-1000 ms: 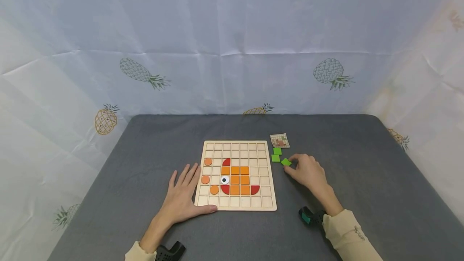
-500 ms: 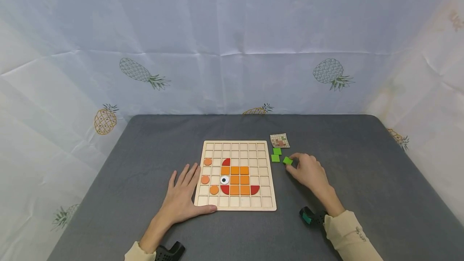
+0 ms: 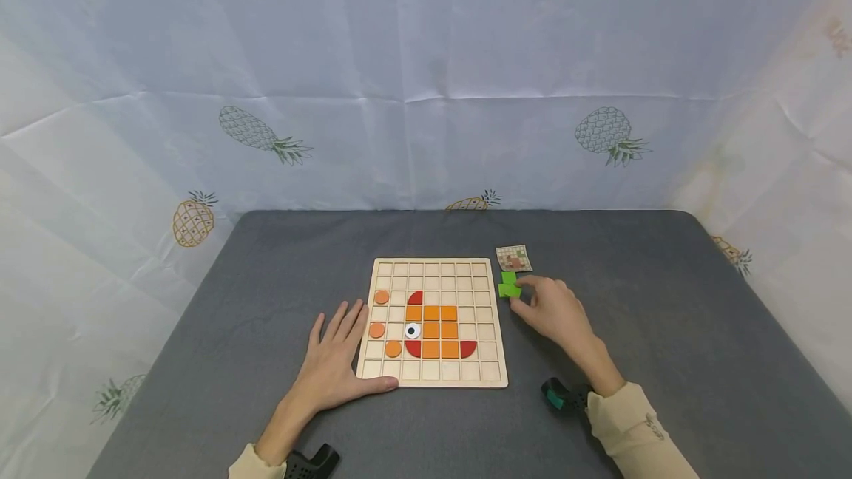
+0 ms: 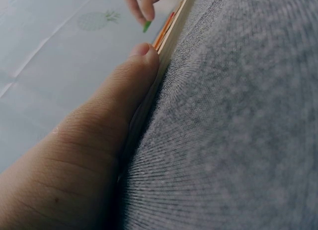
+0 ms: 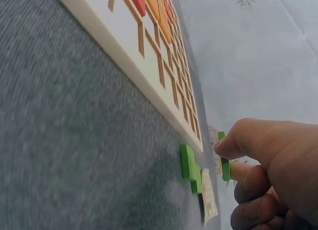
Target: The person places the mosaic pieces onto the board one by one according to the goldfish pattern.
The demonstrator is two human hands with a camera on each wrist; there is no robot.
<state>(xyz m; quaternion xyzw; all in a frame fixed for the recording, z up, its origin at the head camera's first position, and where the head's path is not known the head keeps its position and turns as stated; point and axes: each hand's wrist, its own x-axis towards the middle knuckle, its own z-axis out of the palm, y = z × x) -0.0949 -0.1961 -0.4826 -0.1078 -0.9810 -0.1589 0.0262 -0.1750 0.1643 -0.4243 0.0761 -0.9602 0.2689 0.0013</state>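
Note:
My right hand [image 3: 555, 314] pinches a green square tile [image 5: 226, 171] between thumb and fingertips, held up off the table. In the head view it overlaps two more green tiles [image 3: 508, 276] lying by the board's right edge. The wooden grid board [image 3: 489, 372] carries orange squares [image 3: 431, 330], red rounded-corner pieces [image 3: 469, 348], a white-and-black eye piece [image 3: 413, 330] and several orange discs [image 3: 381, 297]. Spread flat, my left hand [image 3: 333, 368] rests along the board's left edge, its thumb at the front edge.
A small printed pattern card [image 3: 514, 258] lies behind the green tiles, near the board's far right corner. Grey cloth [image 3: 639, 279] covers the table. A white pineapple-print curtain [image 3: 426, 58] hangs behind its far edge.
The pinched green tile first shifts slightly right and away, then my right hand brings it left, over the two green tiles. My left hand and the board have stayed put.

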